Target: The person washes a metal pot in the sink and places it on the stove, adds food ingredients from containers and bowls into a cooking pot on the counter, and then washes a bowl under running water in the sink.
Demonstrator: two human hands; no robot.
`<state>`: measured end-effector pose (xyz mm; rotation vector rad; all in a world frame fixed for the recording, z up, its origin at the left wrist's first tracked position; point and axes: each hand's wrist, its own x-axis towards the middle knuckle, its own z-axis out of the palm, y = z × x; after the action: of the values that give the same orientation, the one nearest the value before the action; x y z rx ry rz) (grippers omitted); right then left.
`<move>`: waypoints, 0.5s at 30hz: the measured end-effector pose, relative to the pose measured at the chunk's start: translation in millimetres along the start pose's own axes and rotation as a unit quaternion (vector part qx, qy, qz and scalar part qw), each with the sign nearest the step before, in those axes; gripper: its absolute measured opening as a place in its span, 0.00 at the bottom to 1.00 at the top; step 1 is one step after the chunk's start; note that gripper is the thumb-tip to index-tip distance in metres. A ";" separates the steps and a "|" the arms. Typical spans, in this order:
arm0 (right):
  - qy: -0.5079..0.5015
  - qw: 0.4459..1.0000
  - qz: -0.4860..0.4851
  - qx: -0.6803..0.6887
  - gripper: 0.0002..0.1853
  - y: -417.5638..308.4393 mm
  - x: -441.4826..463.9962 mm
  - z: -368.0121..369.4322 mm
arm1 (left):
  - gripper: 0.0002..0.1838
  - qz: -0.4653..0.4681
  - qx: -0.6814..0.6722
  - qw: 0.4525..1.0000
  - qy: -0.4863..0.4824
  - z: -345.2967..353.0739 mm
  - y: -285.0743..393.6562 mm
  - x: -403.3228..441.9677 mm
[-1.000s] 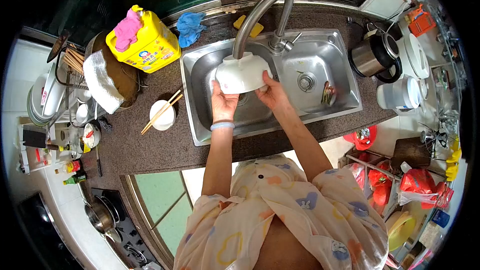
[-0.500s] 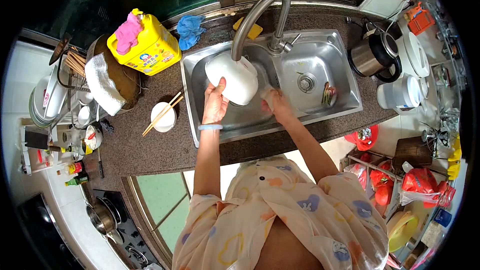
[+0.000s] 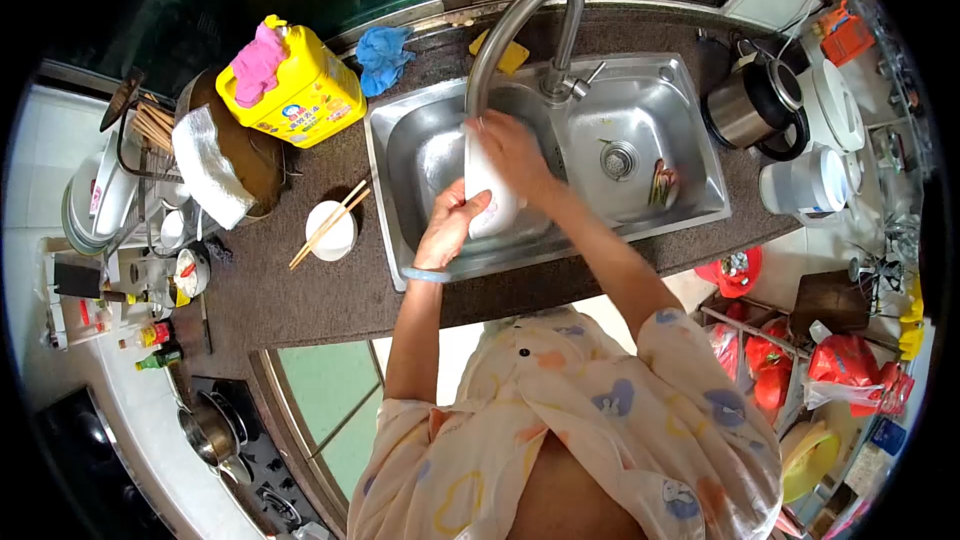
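A white bowl (image 3: 487, 202) is tilted on its side over the left basin of the steel sink (image 3: 400, 140), below the curved faucet (image 3: 500, 32). My left hand (image 3: 448, 224) grips the bowl's lower left edge, thumb on the near side. Against the bowl's upper right side lies my right hand (image 3: 515, 162), blurred by motion, its fingers closed and partly hidden; what they hold, if anything, cannot be made out. To the left, a small white bowl (image 3: 340, 238) carries a pair of chopsticks (image 3: 328, 227) across its rim.
A yellow jug (image 3: 310, 100) with a pink cloth, a blue cloth (image 3: 382, 58) and a yellow sponge (image 3: 508, 52) stand behind the sink. Food scraps (image 3: 662, 183) lie in the right basin. A steel kettle (image 3: 745, 105) is at the right, a dish rack (image 3: 130, 175) at the left.
The bowl has turned from bottom-up onto its side. My right hand left its edge, moved off to the right, then came back up against it. My left hand has shifted along the edge.
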<state>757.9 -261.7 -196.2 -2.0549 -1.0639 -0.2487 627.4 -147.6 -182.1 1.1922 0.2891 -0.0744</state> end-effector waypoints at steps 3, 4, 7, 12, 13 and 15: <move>-0.057 0.926 0.247 0.279 0.16 12.1 14.4 -4.1 | 0.11 -0.005 0.011 1.000 0.012 -1.9 -1.0 -1.0; -0.056 0.951 0.190 0.237 0.16 11.1 14.0 -1.5 | 0.10 -0.002 -0.017 1.000 0.023 -3.5 -2.1 0.4; -0.064 0.996 0.027 0.058 0.16 -24.1 0.9 -8.8 | 0.08 0.012 -0.052 0.998 0.042 -6.6 -1.5 4.5; -0.080 0.992 -0.093 -0.010 0.18 -55.3 -2.9 -23.5 | 0.09 0.057 0.051 0.996 0.035 -36.3 -22.7 17.5; -0.078 0.993 -0.091 -0.009 0.18 -45.7 3.1 -19.4 | 0.09 0.056 0.053 0.996 0.034 -28.5 -10.5 15.0; -0.061 0.994 -0.078 -0.045 0.19 -19.3 10.9 -1.7 | 0.09 0.011 0.054 0.998 0.039 -13.8 12.0 7.8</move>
<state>750.3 -249.9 -178.9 -2.0914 -1.3124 -0.2571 635.0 -129.6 -178.0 1.3079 0.3439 -0.0251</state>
